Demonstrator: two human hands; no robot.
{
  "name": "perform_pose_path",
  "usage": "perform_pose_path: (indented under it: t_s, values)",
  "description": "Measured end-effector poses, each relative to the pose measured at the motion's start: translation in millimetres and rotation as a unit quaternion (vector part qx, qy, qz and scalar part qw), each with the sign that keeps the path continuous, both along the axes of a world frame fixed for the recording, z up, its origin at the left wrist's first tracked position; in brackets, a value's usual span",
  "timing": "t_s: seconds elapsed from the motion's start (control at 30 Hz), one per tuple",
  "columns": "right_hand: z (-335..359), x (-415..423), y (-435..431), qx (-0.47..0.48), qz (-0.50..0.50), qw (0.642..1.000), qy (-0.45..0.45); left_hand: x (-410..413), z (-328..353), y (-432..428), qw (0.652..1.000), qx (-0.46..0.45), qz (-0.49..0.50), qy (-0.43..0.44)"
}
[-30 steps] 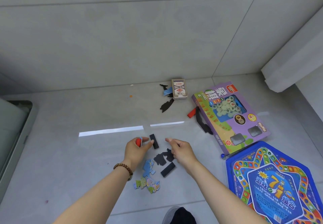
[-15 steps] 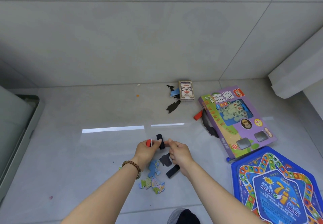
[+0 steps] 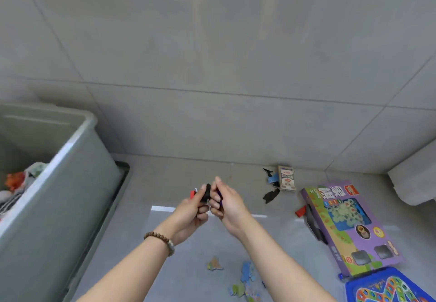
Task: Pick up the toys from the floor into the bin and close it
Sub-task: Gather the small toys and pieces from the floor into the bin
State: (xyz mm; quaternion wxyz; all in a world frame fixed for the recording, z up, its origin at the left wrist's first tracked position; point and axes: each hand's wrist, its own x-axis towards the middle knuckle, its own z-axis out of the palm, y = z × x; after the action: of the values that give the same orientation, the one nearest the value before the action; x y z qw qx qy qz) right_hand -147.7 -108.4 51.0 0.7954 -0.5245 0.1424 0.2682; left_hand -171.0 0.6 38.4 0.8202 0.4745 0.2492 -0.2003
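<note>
Gathering small flat pieces seemed to be the step in hand: both hands hung above the floor (image 3: 179, 179), close together, fingertips nearly touching. The left hand (image 3: 191, 212), with a beaded bracelet (image 3: 160, 239) at its wrist, had its grip clenched around black pieces (image 3: 207, 192) and a red piece (image 3: 193, 193). The right hand (image 3: 231, 205) pinched a dark piece (image 3: 219, 195) in its grip; its colour was hard to tell.

The grey bin (image 3: 77, 150) stood open at the left, well apart from the hands, with toys (image 3: 16, 181) lying inside. The next move probably called for a carry leftward over the near rim and a release of both grips above the opening. Pieces this thin could slip from the fingers on the way.

Plenty was left on the floor. Jigsaw pieces (image 3: 245, 275) lay scattered between the forearms. A card deck (image 3: 286, 178) with loose black scraps (image 3: 271, 195) sat by the wall. A purple game box (image 3: 349, 226) had a red block (image 3: 300, 211) just beside it, and a blue game board (image 3: 387, 287) lay at the lower right. A dark-edged panel (image 3: 122, 167) by the bin's base may have been the lid, though I could not be sure. Nothing stood between the hands and the bin.
</note>
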Motion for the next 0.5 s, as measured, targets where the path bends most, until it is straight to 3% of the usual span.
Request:
perform_pose_path:
  t_s: [0.13,0.33,0.4,0.5]
  values:
    - [86,-3,89,-0.034,0.104,0.990,-0.090,-13,88,86,0.993,0.009,0.099,-0.058]
    - [152,-30,219,-0.143,0.263,0.941,-0.161,-76,160,237,0.957,0.132,0.234,-0.110]
    - [152,-44,260,-0.149,0.308,0.930,-0.136,-104,154,284,0.945,0.178,0.256,-0.095]
    - [142,-67,312,-0.141,0.315,0.938,-0.038,-146,120,341,0.940,0.166,0.296,-0.021]
